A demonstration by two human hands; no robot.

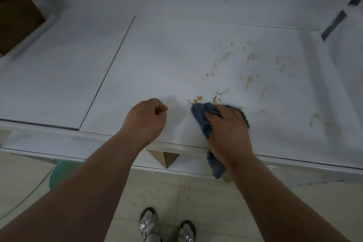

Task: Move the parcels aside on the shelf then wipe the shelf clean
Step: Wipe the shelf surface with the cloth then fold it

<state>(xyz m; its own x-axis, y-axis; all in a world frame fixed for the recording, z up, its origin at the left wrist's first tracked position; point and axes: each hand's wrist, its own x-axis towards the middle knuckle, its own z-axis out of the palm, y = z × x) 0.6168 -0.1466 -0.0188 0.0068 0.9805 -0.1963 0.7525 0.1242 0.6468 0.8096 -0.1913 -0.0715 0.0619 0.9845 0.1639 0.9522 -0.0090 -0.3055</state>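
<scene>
Right hand gripping cloth, stained shelf

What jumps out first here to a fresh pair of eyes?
Brown smears are spread over the right half of the white shelf. At its front edge the right hand presses a blue cloth just below the nearest smears, while the left hand rests beside it as an empty fist.

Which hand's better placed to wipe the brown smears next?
Right. The right hand already grips the blue cloth on the shelf, just short of the brown smears. The left hand is a bare fist, farther from them.
</scene>
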